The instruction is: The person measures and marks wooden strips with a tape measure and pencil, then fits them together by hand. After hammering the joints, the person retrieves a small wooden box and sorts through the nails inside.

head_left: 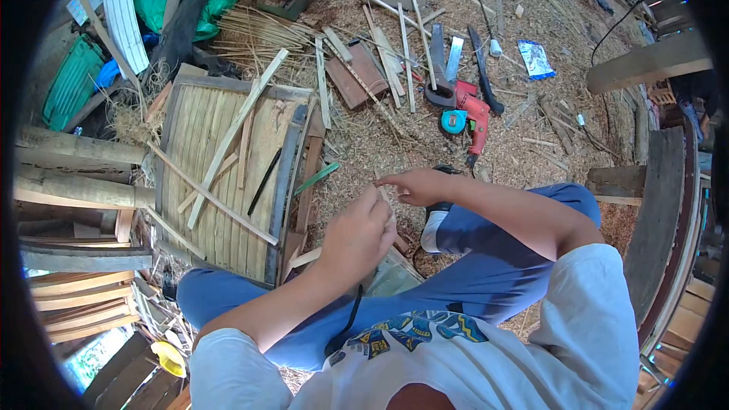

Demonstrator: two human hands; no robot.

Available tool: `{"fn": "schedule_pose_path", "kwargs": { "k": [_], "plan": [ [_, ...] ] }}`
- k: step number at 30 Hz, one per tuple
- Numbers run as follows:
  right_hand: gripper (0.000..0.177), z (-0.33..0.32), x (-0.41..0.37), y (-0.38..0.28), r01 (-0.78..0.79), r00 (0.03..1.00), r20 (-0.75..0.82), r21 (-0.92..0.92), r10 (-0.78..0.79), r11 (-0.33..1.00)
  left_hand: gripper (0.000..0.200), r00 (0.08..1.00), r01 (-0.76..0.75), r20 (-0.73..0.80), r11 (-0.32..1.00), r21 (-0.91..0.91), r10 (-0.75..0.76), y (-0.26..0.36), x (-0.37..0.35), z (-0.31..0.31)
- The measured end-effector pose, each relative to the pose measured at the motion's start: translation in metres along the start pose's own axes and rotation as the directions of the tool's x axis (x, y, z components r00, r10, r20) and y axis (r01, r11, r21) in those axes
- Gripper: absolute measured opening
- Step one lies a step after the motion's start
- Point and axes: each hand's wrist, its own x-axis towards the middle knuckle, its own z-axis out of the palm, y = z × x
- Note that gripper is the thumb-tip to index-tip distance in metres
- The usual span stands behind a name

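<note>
My left hand (358,229) is closed in a fist in front of my lap, its thumb side up. Close against it is my right hand (418,185), with thumb and fingers pinched together. The fingertips of both hands meet around something small and pale that I cannot make out. To the left of the hands stands a slatted wooden panel (216,118) in a dark frame. Pale wood strips (237,140), a black pencil-like stick (264,181) and a green strip (317,178) lie on or beside it.
Ahead on the shavings-covered ground lie a red power drill (474,115), a teal tape measure (453,121), a handsaw (439,68), a sheathed dark blade (481,64) and a brown wooden board (355,74). Thin sticks (266,38) are heaped at the back left. Wooden beams (649,68) stand at right.
</note>
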Motion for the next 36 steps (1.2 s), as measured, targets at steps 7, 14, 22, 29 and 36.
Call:
{"fn": "schedule_pose_path", "kwargs": {
  "k": [7, 14, 22, 29, 36],
  "plan": [
    [0.053, -0.005, -0.008, 0.043, -0.174, 0.972, 0.122, -0.181, 0.198, 0.968, 0.017, 1.0, 0.003, 0.031, 0.999, -0.033, -0.002, 0.003, 0.008, -0.001],
    [0.047, -0.004, 0.002, 0.079, -0.282, 0.954, 0.054, -0.179, 0.296, 0.943, 0.016, 0.999, 0.033, 0.014, 0.997, -0.07, -0.032, 0.0, 0.02, -0.008],
    [0.042, -0.026, 0.021, 0.087, -0.255, 0.956, -0.184, -0.137, 0.228, 0.957, 0.015, 0.993, 0.108, -0.047, 0.993, -0.037, -0.11, -0.001, 0.035, -0.027],
    [0.036, -0.078, 0.093, 0.152, -0.294, 0.834, -0.513, -0.102, 0.203, 0.95, 0.017, 0.983, 0.18, -0.035, 0.982, -0.055, -0.182, -0.007, 0.044, -0.034],
    [0.026, -0.068, 0.149, 0.172, -0.497, 0.751, -0.533, -0.07, 0.389, 0.865, 0.016, 0.979, 0.19, -0.056, 0.98, -0.066, -0.194, -0.014, 0.049, -0.04]
  ]
}}
